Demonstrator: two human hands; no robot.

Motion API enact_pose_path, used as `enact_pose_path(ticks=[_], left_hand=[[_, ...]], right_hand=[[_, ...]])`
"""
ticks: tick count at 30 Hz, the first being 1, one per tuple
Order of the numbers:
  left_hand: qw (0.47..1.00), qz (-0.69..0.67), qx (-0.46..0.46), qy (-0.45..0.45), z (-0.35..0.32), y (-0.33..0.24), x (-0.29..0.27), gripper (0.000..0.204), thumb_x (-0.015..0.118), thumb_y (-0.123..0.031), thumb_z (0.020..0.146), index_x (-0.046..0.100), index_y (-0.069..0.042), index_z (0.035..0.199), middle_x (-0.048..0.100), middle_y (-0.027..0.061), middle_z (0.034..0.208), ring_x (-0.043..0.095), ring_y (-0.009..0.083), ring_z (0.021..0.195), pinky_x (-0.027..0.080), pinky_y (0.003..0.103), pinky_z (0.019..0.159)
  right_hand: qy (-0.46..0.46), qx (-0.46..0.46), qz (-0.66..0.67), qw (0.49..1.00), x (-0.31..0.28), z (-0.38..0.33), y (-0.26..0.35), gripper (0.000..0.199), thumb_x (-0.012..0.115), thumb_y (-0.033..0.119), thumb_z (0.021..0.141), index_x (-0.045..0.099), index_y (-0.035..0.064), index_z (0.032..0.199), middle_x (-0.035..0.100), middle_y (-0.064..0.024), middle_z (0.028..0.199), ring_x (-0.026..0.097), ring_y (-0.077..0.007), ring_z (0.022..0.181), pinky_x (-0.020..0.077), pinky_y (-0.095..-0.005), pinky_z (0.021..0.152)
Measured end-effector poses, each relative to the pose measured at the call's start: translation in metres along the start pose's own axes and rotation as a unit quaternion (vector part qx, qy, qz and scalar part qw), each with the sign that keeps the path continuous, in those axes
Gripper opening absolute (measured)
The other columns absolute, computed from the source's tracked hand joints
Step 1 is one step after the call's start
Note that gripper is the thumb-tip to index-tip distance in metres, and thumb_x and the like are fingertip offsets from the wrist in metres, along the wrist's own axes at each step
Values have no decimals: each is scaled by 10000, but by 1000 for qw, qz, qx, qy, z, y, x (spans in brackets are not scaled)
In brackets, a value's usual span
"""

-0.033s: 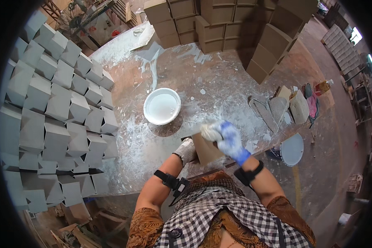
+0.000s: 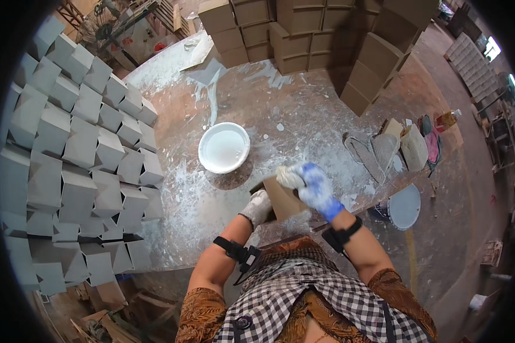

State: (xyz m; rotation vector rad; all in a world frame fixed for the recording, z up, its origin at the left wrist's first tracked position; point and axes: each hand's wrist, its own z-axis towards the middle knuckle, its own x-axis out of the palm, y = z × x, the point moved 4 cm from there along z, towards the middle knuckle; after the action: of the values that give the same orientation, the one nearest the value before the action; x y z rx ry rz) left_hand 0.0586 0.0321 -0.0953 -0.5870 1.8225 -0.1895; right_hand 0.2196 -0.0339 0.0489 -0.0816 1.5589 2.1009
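On the near side of the bowl (image 2: 226, 170), slightly right: a box (image 2: 286, 201), tilted, its visible side bare brown. Worker's left hand (image 2: 257, 207) grips its left end, fingers partly hidden. Right hand (image 2: 312, 188) at its far edge, fingers bent; cannot tell whether they clasp anything. White liquid (image 2: 225, 144) in the bowl. Left of the bowl, pale boxes (image 2: 79, 188) stacked high, likely the done share. Beyond the bowl, brown boxes (image 2: 294, 54), uncoated, likely the remainder.
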Motion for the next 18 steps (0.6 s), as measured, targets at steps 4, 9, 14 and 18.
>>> enact_pose_path(ticks=[4,9,14,18], left_hand=[[977,-133,-154,60,-4,-30,-38,449,544,-443,807,595,-120,1115,622,160,1029,603,332,904,489,420,755],[977,-156,-142,41,-7,-19,-26,432,560,-439,802,616,-107,1073,621,160,1042,607,316,916,488,414,749],[982,-104,-140,71,3,-29,-34,425,542,-432,845,600,-117,1125,638,113,1020,609,248,905,487,339,766],[981,-137,-135,37,0,-29,-36,414,562,-424,819,611,-118,1095,633,137,1016,598,283,940,480,370,780]], right_hand=[[38,33,120,991,6,-25,-44,323,576,-5,662,599,30,982,615,-108,995,588,-233,941,475,-330,793],[144,-57,-94,983,1,-47,31,275,587,145,724,597,47,981,594,-112,957,567,-256,924,451,-412,885],[18,63,133,989,-1,18,-15,212,623,48,732,612,61,943,622,-85,960,592,-200,847,493,-343,739],[2,100,280,955,18,-33,-85,156,572,66,778,602,47,930,611,-78,991,581,-161,875,496,-314,756]])
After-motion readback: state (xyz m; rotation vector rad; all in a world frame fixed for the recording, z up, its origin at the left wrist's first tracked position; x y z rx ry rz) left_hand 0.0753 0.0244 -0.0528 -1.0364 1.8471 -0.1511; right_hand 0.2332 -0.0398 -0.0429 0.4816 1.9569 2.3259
